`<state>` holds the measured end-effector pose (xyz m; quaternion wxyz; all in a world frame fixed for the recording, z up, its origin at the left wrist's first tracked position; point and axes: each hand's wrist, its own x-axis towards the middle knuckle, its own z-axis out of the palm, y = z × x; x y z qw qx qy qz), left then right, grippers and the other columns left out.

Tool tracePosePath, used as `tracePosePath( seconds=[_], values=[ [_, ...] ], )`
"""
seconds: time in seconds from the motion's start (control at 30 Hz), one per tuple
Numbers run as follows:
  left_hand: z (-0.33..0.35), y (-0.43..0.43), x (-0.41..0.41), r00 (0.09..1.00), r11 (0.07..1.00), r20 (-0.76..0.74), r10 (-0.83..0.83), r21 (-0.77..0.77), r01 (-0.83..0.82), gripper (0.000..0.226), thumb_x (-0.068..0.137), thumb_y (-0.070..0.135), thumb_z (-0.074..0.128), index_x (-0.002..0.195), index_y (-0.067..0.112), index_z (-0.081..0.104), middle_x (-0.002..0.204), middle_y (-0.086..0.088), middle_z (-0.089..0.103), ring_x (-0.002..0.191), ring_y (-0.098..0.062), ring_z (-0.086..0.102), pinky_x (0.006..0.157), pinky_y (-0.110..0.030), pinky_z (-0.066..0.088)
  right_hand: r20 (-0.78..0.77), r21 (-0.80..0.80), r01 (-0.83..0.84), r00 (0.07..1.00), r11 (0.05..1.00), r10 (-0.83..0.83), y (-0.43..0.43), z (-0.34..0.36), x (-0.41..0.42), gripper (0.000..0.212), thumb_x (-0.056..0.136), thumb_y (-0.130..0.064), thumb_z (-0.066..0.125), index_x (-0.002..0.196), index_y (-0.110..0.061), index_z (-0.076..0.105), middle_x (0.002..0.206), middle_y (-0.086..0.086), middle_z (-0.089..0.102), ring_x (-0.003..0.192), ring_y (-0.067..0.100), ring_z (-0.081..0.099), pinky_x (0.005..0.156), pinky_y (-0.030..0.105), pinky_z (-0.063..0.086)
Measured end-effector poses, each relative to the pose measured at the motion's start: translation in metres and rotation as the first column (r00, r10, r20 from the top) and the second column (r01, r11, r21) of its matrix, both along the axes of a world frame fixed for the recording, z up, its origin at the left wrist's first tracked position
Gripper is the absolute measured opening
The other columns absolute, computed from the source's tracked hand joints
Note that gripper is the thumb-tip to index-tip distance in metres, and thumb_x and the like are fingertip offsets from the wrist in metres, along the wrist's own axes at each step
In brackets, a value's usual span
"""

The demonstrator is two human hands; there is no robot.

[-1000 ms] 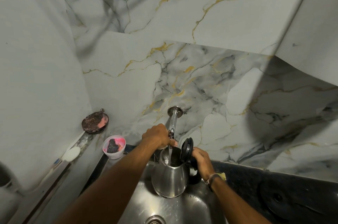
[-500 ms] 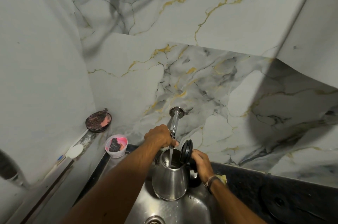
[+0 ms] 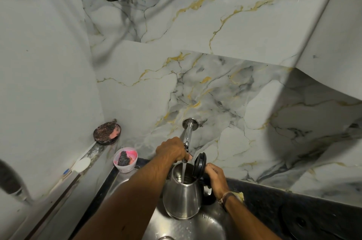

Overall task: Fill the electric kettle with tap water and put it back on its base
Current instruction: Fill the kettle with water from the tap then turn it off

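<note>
Here, at the far left a pink tub (image 3: 125, 161) sits on the counter corner, and just right of it the left hand (image 3: 172, 151) curls its fingers shut around the tap (image 3: 187, 137), whose handle is hidden under them. Water (image 3: 183, 173) falls from the tap into the open steel kettle (image 3: 183, 196), which stands upright over the sink (image 3: 207, 228) with its black lid (image 3: 199, 165) tipped back. The right hand (image 3: 216, 178) wraps its fingers closed on the kettle's handle, so the body lies just left of them.
</note>
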<state>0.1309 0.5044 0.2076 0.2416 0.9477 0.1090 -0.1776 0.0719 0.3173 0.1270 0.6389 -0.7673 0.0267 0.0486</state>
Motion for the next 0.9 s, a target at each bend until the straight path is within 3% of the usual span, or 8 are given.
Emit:
tracePosePath(
  seconds=[0.17,0.27,0.5,0.67,0.77,0.9],
  values=[
    [0.001,0.0,-0.002,1.0,1.0,-0.003,-0.002,0.012,0.003,0.053,0.087,0.054,0.09,0.117,0.015,0.071,0.097,-0.001,0.071,0.099,-0.025,0.074,0.1,-0.044,0.059,0.018,0.005,-0.012,1.0,1.0,0.011,0.003,0.002,0.002,0.023,0.078,-0.035,0.059,0.072,-0.014,0.065,0.071,0.007,0.057,0.071,0.019,0.052,0.065,0.032,0.042],
    [0.002,0.0,-0.002,1.0,1.0,-0.013,-0.001,0.008,0.001,0.054,0.088,0.054,0.089,0.119,0.014,0.071,0.105,-0.003,0.074,0.1,-0.026,0.074,0.101,-0.044,0.059,0.016,0.009,0.0,1.0,1.0,0.0,0.003,0.002,0.004,0.021,0.078,-0.034,0.059,0.067,-0.017,0.063,0.07,0.005,0.058,0.072,0.019,0.054,0.07,0.035,0.044],
    [0.003,-0.001,0.0,1.0,0.999,-0.023,-0.015,0.032,0.016,0.054,0.088,0.055,0.089,0.109,0.015,0.06,0.106,-0.004,0.068,0.097,-0.026,0.067,0.096,-0.042,0.055,0.034,0.019,0.016,0.999,1.0,-0.017,0.004,0.004,0.004,0.019,0.077,-0.031,0.059,0.064,-0.017,0.061,0.065,0.002,0.055,0.068,0.017,0.05,0.064,0.033,0.04],
    [0.005,0.0,-0.001,0.999,1.0,-0.028,-0.024,0.02,0.024,0.06,0.089,0.055,0.089,0.125,0.013,0.067,0.108,-0.004,0.069,0.1,-0.027,0.068,0.102,-0.044,0.056,0.033,-0.006,-0.004,0.999,1.0,0.004,0.002,0.002,0.004,0.023,0.09,-0.021,0.061,0.068,-0.014,0.063,0.073,0.01,0.059,0.075,0.024,0.054,0.075,0.038,0.044],
    [0.005,0.0,0.0,0.999,1.0,-0.029,-0.02,0.018,0.021,0.059,0.089,0.056,0.088,0.123,0.013,0.066,0.103,-0.003,0.068,0.096,-0.025,0.068,0.102,-0.044,0.056,0.026,0.008,0.02,0.999,1.0,-0.02,0.005,0.007,0.002,0.02,0.08,-0.028,0.06,0.065,-0.015,0.061,0.069,0.007,0.056,0.072,0.022,0.051,0.071,0.035,0.041],
    [0.005,-0.001,0.0,0.999,1.0,-0.033,-0.016,0.025,0.016,0.053,0.089,0.056,0.087,0.111,0.015,0.062,0.087,0.0,0.063,0.076,-0.018,0.062,0.099,-0.042,0.055,0.023,0.004,0.018,1.0,1.0,-0.018,0.006,0.01,-0.001,0.019,0.078,-0.03,0.058,0.065,-0.016,0.061,0.067,0.003,0.057,0.067,0.016,0.05,0.063,0.03,0.039]
  ],
)
